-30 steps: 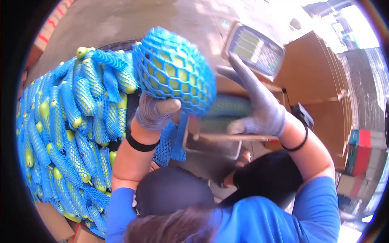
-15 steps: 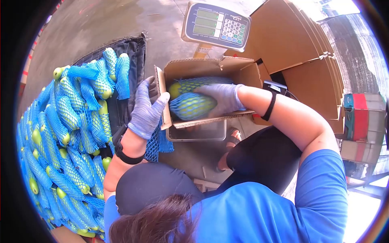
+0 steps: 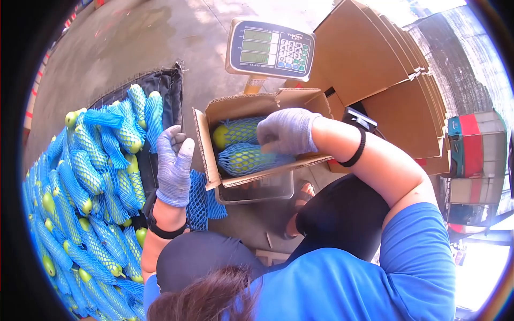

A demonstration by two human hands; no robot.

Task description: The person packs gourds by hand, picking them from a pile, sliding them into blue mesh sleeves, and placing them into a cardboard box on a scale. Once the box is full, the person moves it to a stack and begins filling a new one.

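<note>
My left hand (image 3: 175, 171), in a grey-purple glove, is just left of the cardboard box (image 3: 205, 152), apart from it, with its fingers loosely bent and apart. Inside the box lie two long green fruits in blue mesh sleeves, a rear one (image 3: 242, 131) and a front one (image 3: 250, 160). Above their right ends is my right hand (image 3: 289, 131), gloved alike, its fingers bent downward and mostly hidden under the back of the hand. Whether it touches the sleeves does not show. Beneath the box is the scale's metal platform (image 3: 257, 193).
A scale display (image 3: 270, 49) stands behind the box. Flattened cartons (image 3: 369, 51) lean at the right. Many similar sleeved fruits (image 3: 88, 176) are heaped at the left on a black sheet (image 3: 171, 88). Blue mesh sleeves (image 3: 199, 200) hang beside the platform.
My right hand has lifted off the front fruit, up and away from the box floor. My left hand has let go of the box's left flap and moved left.
</note>
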